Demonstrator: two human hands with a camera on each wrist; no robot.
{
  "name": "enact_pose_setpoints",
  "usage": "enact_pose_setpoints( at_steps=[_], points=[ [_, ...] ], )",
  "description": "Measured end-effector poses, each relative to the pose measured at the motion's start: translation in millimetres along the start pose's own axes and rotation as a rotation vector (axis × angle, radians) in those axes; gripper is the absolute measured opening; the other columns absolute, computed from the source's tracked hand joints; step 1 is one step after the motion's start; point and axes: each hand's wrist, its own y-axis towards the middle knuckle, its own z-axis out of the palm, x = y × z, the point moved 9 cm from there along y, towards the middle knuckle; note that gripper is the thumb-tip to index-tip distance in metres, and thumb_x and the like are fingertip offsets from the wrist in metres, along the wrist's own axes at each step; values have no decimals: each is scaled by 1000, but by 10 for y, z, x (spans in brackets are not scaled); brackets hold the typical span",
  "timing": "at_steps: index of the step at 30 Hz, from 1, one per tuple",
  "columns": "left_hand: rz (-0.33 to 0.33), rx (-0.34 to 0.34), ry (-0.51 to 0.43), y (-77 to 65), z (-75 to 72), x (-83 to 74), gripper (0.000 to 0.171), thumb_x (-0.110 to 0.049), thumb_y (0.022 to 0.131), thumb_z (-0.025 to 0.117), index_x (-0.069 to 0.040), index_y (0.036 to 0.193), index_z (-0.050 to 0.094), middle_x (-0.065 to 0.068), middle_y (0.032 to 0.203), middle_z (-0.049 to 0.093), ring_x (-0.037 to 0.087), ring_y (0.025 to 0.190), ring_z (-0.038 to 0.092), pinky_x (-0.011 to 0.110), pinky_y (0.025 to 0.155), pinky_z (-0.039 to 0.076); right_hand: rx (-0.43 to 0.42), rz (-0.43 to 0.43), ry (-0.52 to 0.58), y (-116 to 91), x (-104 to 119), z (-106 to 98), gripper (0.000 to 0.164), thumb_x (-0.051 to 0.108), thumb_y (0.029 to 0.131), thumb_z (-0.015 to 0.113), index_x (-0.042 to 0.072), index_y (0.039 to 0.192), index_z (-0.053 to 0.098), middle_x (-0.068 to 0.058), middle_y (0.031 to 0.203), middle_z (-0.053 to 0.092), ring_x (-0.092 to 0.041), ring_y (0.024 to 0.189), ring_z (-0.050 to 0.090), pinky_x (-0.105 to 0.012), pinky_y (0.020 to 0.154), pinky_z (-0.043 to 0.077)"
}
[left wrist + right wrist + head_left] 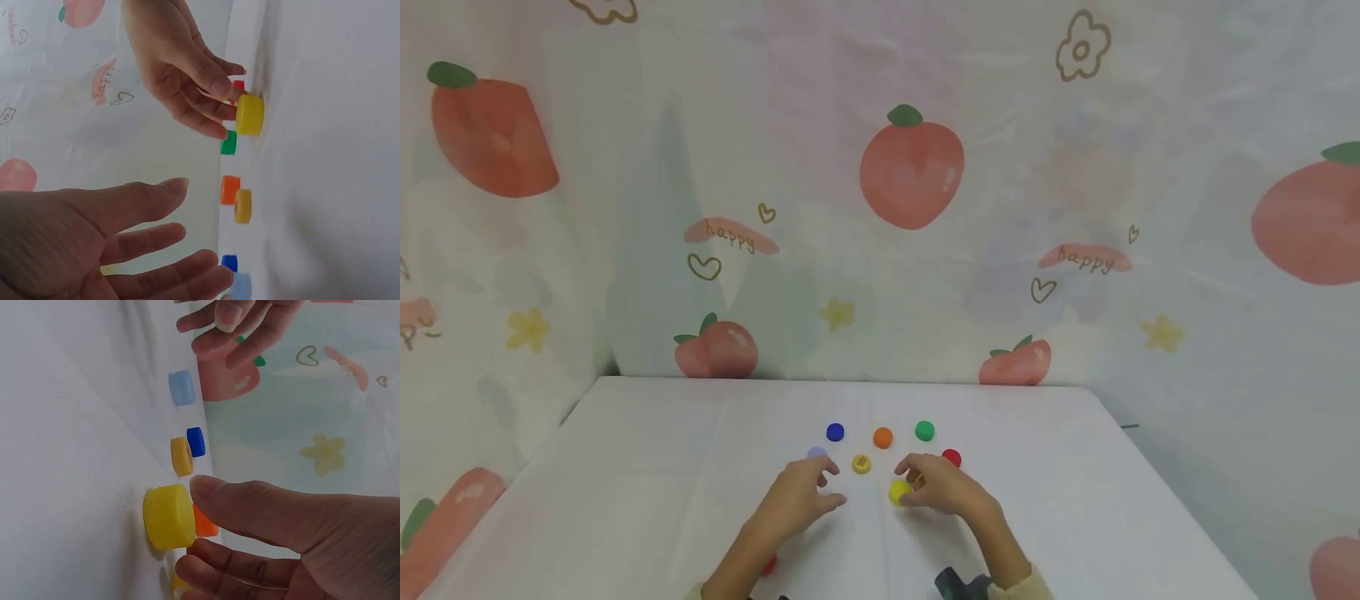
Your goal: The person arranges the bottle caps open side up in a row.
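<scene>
My left hand (802, 493) hovers over the table, fingers loosely bent and thumb apart, with nothing between them. Closest to it is a light blue cap (817, 452), partly behind its fingers in the head view. My right hand (942, 486) is at a bright yellow cap (169, 517), thumb tip and fingertips right at its edge, not closed round it. Behind the right fingers, another yellow piece (180, 587) shows in part. A darker yellow cap (861, 464) with a mark on top lies between the hands.
Farther back are a blue cap (835, 432), an orange cap (883, 437) and a green cap (925, 431). One red cap (952, 457) lies beyond the right hand; a red piece (768, 566) shows beside the left forearm. The white table (647, 467) meets a fruit-printed backdrop (910, 283).
</scene>
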Motion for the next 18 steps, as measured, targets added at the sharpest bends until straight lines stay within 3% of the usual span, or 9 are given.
enact_pose_setpoints(
  at_steps=[8,13,18],
  points=[
    [65,-115,56,143,132,-214,32,-16,76,79,-7,104,66,8,89,66,20,78,61,36,67,52,16,-27,38,-15,8,6,31,9,79,75,4,107,63,-3,90,61,-19,79,57,-38,75,53],
    [21,-90,25,232,259,-225,33,-16,75,80,-6,104,67,9,94,67,23,83,63,36,69,54,17,-41,20,-21,7,20,32,8,78,76,3,107,63,-3,87,60,-18,77,55,-37,74,53],
    [10,-53,36,295,380,-297,35,-15,75,80,-4,104,66,9,88,66,21,77,61,34,69,54,10,-10,1,-16,-29,19,32,8,78,76,4,106,63,0,81,59,-16,73,54,-33,72,53]
  ],
)
